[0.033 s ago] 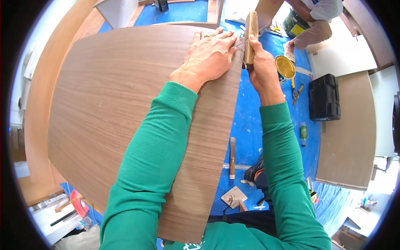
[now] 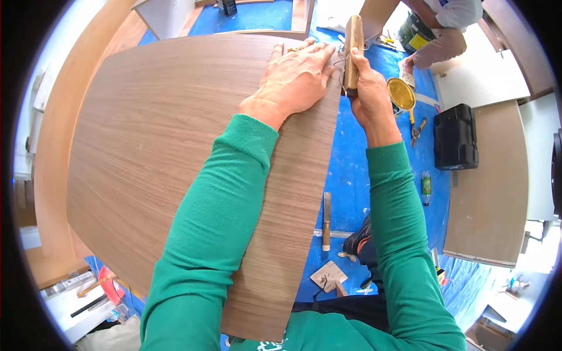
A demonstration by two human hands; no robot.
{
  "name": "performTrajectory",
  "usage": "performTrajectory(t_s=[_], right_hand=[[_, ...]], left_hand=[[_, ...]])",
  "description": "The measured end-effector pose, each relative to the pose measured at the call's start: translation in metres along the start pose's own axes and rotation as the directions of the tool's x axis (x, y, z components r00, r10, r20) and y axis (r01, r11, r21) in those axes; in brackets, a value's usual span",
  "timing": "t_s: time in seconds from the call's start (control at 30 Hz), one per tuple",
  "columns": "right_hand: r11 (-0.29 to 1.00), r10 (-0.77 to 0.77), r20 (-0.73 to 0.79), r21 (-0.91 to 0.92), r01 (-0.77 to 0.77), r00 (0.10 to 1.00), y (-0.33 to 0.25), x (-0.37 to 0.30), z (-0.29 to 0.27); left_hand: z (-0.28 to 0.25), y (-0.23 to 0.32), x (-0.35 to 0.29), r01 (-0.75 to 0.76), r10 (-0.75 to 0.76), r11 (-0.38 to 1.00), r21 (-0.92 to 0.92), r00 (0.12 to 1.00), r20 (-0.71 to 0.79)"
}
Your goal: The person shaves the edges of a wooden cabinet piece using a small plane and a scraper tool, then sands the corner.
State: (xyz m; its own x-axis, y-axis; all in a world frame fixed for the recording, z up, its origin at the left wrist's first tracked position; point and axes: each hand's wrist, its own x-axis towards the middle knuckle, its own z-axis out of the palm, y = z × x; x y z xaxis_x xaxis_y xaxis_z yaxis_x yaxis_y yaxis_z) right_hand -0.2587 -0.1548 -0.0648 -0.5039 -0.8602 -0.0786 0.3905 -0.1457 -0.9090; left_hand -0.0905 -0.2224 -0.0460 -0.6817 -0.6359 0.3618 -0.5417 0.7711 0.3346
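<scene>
A large brown wood-grain panel (image 2: 193, 128) lies in front of me, its right edge running toward my body. My left hand (image 2: 295, 79) rests flat near the panel's far right corner, fingers spread and extended. In my right hand (image 2: 373, 96) is a narrow wooden block (image 2: 352, 55), held upright along the panel's right edge, the thumb on its near side. Thin dark curled strips (image 2: 339, 61) hang between the block and the panel edge. The block's face toward the edge is partly hidden, so I cannot tell whether it touches.
Blue sheeting (image 2: 351, 175) covers the floor. A chisel-like tool (image 2: 326, 222), a small board (image 2: 329, 276), pliers (image 2: 417, 131), an open can (image 2: 401, 93), a green bottle (image 2: 426, 187) and a black case (image 2: 456, 136) lie to the right. Another person (image 2: 448, 29) crouches at the far right.
</scene>
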Motion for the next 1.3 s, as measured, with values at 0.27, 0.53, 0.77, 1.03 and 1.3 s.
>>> performTrajectory(t_s=[0.27,0.53,0.77,1.03,1.3], right_hand=[[0.999,0.031,-0.161,-0.027,-0.036,0.986,0.017,-0.005,-0.048],[0.657,-0.067,-0.469,-0.685,-0.315,0.881,0.195,-0.131,-0.208],[0.625,0.15,-0.603,-0.556,-0.548,0.783,0.279,-0.192,-0.245],[0.956,0.167,-0.367,-0.166,-0.241,0.915,0.147,-0.132,-0.14],[0.998,-0.014,-0.108,-0.059,0.008,0.994,0.029,-0.04,-0.026]], left_hand=[[-0.035,-0.006,0.011,0.199,-0.12,0.843,-0.501,0.975,0.185],[-0.007,-0.025,0.011,0.136,-0.16,0.986,-0.091,0.924,-0.348],[-0.016,0.0,0.015,0.099,-0.097,0.992,-0.082,0.995,0.027],[-0.018,0.008,0.023,0.12,-0.134,0.988,0.093,0.977,0.167],[-0.013,0.006,0.022,0.039,-0.061,0.986,0.163,0.989,0.133]])
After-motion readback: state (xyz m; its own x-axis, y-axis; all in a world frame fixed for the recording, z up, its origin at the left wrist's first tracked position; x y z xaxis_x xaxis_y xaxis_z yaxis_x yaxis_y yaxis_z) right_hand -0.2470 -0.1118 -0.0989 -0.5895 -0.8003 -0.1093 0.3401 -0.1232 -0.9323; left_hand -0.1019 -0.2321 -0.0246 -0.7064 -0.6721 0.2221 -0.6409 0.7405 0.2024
